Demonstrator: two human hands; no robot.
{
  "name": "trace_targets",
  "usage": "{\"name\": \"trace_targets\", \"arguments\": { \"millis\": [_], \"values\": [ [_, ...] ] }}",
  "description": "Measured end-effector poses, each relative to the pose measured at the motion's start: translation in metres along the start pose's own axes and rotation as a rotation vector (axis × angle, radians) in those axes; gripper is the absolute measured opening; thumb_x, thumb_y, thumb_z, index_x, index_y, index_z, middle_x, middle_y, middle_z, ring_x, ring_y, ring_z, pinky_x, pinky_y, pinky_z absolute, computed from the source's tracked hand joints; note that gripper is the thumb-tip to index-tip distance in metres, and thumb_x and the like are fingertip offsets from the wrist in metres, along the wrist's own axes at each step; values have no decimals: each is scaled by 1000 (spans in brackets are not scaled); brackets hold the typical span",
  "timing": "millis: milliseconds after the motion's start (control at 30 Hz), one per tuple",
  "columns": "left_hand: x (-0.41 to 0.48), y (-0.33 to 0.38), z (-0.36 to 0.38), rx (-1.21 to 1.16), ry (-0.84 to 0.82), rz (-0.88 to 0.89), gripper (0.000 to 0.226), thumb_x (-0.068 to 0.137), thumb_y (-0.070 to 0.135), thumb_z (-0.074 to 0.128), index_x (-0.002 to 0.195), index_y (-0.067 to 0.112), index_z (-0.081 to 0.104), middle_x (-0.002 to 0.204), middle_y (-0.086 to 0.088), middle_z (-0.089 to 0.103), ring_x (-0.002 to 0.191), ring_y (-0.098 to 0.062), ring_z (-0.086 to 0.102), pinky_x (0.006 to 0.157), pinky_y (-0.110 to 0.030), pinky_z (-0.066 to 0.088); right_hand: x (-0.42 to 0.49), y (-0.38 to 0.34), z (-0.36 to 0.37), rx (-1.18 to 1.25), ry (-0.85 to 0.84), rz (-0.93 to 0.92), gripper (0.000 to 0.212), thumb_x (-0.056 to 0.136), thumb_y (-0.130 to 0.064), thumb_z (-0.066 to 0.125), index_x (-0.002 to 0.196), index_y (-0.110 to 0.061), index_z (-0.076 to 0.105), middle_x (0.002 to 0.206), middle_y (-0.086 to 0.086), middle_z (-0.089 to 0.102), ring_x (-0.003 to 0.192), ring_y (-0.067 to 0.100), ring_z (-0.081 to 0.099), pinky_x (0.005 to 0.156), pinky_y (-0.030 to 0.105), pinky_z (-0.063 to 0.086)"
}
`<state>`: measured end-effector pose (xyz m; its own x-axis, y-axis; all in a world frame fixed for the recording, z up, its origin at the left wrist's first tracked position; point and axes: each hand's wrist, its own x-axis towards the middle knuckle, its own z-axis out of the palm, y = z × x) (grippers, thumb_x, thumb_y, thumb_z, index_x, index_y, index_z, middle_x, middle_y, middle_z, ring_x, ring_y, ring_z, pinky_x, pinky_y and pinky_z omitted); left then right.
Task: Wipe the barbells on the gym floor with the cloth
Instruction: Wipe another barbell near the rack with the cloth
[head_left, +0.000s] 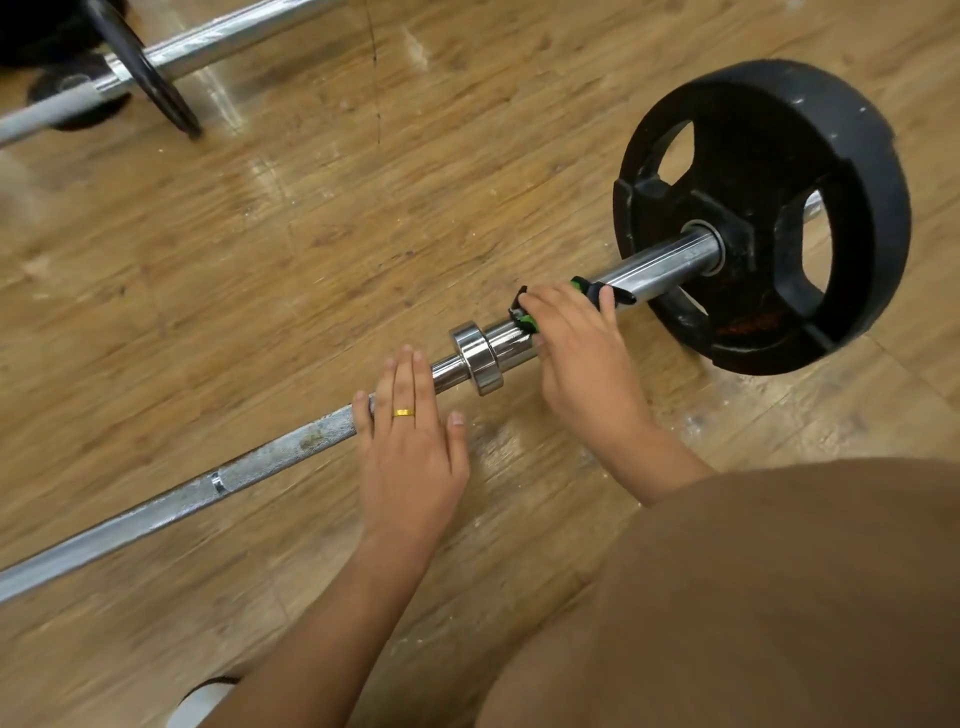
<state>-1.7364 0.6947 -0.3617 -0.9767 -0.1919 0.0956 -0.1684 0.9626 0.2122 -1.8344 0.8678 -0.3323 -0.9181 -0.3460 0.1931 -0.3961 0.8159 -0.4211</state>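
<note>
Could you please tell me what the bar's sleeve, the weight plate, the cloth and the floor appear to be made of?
Sleeve: probably chromed steel; bright, mirror-like reflections.
Weight plate: seemingly rubber or matte plastic coating; dull black, scuffed, pale specks.
Cloth: soft fabric, dark with green; it crumples under the right hand.
Floor: wood or wood-look laminate; grain pattern, glossy sheen.
</note>
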Motion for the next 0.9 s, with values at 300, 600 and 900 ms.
{"name": "trace_targets", "arguments": {
  "millis": [300,600,900],
  "values": [
    [-15,17,-3,-29,1,-57,64,103,40,29,157,7,25,160,-8,33,148,-26,27,123,-51,9,-13,3,-4,39,-8,3,45,101,-9,46,145,-16,50,148,-1,52,144,15,36,125,42,3],
    [-25,29,1,-92,30,-76,62,102,39,24,159,14,23,159,-4,33,150,-20,21,121,-45,-11,-25,3,-16,-10,-66,-32,48,99,-7,48,146,-15,48,149,1,51,145,18,36,126,45,9],
    [-34,23,18,99,50,21,72,91,46,46,151,7,36,154,-15,45,142,-29,26,119,-43,-20,-51,-11,-19,65,-213,-100,70,88,-38,25,144,-6,52,150,9,50,146,28,36,120,60,16]
  ]
}}
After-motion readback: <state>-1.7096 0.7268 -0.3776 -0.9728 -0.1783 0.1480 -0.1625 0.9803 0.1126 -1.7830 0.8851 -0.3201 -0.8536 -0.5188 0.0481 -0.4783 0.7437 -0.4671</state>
